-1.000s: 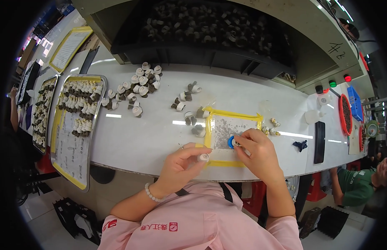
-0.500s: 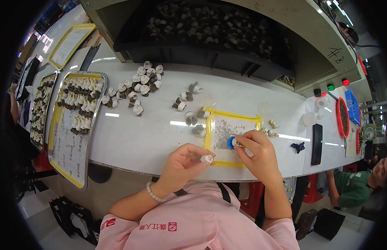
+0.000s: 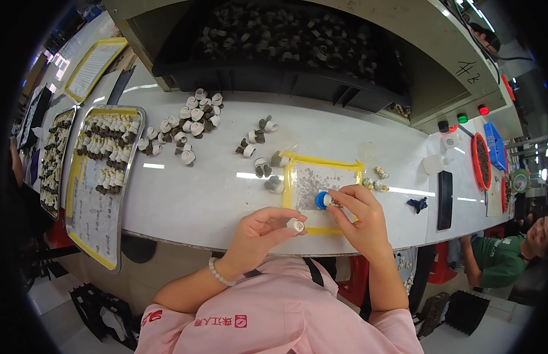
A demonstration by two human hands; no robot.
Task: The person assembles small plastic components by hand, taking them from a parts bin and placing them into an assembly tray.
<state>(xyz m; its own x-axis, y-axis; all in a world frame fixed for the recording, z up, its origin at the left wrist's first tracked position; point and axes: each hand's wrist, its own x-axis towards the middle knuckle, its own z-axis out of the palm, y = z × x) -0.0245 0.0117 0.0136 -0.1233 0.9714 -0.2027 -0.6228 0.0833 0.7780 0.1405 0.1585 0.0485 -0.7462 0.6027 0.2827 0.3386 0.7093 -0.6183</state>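
Observation:
My left hand (image 3: 259, 231) pinches a short white cylindrical piece (image 3: 296, 225), its round end facing up, over the front edge of the table. Beside the near right of a yellow-taped mat (image 3: 289, 184), my right hand (image 3: 363, 223) grips a small white fitting (image 3: 329, 200) between thumb and fingers. This fitting lies against a round blue cap-like thing (image 3: 320, 201) above the speckled mat; whether the blue thing is held or rests there I cannot tell. My fingers hide part of the fitting.
White-and-dark parts (image 3: 197, 115) lie heaped at left, with several loose ones nearer the mat. Metal trays (image 3: 119, 259) of parts stand far left. A black bin (image 3: 250, 82) sits in the machine housing behind. Small fittings (image 3: 377, 184) and a black oblong object (image 3: 444, 200) lie right.
The whole view has shifted slightly left. Both hands keep nearly the same pose, and a little more of the blue thing shows beside the fitting.

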